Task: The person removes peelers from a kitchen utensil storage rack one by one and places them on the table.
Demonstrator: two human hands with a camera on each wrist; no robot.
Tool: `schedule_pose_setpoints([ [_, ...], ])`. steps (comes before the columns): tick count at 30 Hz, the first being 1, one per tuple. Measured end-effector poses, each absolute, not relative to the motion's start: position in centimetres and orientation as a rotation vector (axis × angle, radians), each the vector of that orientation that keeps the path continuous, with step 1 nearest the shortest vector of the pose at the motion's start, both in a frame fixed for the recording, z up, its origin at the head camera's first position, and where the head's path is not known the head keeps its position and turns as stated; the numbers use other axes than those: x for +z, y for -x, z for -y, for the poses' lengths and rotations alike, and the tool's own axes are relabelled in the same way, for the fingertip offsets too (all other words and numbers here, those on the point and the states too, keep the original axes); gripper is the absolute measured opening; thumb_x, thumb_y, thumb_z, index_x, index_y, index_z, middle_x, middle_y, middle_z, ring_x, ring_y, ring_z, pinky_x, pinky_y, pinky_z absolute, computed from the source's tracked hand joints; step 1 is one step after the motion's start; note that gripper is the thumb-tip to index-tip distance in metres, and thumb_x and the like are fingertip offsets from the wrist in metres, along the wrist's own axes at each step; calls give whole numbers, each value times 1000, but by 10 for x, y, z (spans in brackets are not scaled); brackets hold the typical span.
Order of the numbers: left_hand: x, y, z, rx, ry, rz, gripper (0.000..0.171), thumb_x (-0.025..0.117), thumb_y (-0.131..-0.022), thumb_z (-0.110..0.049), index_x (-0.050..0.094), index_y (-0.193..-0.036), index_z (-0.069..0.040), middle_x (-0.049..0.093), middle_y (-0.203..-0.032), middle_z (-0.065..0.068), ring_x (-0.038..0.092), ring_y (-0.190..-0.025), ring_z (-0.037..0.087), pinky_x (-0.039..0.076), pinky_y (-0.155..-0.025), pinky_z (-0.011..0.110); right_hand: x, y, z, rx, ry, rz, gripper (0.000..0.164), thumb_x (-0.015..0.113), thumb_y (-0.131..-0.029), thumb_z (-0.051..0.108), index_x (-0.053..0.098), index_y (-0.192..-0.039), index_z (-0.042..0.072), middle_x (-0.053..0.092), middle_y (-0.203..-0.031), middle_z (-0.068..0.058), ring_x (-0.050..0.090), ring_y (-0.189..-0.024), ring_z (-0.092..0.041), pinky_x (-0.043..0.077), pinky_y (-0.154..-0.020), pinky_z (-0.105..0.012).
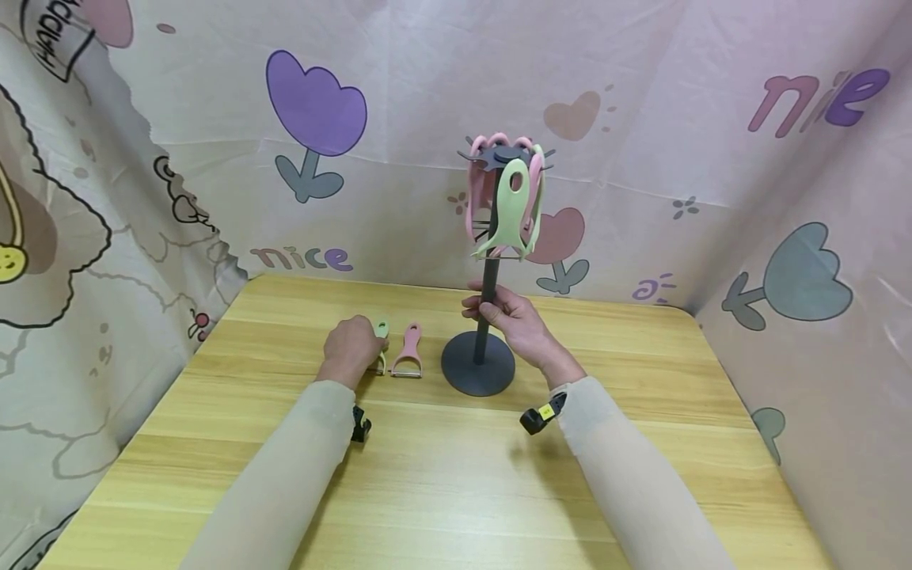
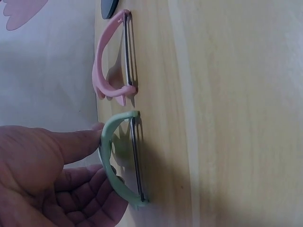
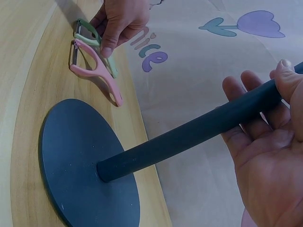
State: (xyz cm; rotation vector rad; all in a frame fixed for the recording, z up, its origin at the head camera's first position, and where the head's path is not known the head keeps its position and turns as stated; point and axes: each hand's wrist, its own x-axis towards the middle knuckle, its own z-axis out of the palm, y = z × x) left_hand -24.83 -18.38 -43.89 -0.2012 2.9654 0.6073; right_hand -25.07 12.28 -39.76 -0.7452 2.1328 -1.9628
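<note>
Green peeler (image 2: 105,153): left hand (image 1: 351,348) pinches it, right hand (image 1: 522,323) grips stand (image 1: 489,277); only head view shows hanging peelers (image 1: 511,214).

1. The green Y-shaped plastic peeler (image 2: 106,153) and pink Y-shaped plastic peeler (image 1: 411,345) are fitted with shiny metal blades (image 2: 137,158).
2. The dark-grey round-based stand (image 3: 189,134) is finished matt.
3. The yellow wood-grained tabletop (image 1: 442,475) is lightly glossed.
4. White printed cloth (image 1: 427,103) is creased.

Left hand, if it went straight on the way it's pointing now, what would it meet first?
The green peeler: the left hand already grips it. Beyond that, probably the table, since the hand seems angled downward, though depth is unclear.
</note>
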Motion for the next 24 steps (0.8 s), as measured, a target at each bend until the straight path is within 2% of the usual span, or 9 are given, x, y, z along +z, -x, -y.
schedule_pose_setpoints([
  [8,-436,249,181,585,209,-2940,36,76,-97,-36,69,-88,-2,73,-88,16,64,-74,28,54,-63,40,-398,250,-122,-1968,756,-2125,39,52,-110,8,54,-150,4,59,-139,-36,69,-124,-33,53,-110,-41],
  [15,-436,249,180,580,214,-2933,37,76,-97,-37,68,-85,-3,73,-88,16,64,-75,28,54,-63,41,-397,249,-122,-1959,745,-2145,39,53,-110,8,55,-149,5,65,-135,-27,70,-122,-30,53,-109,-40],
  [24,-436,249,182,586,194,-2949,38,77,-96,-38,67,-84,-3,72,-86,16,63,-73,27,53,-61,39,-397,250,-122,-1965,750,-2143,39,53,-110,7,55,-149,4,62,-136,-33,71,-122,-31,53,-109,-40],
])
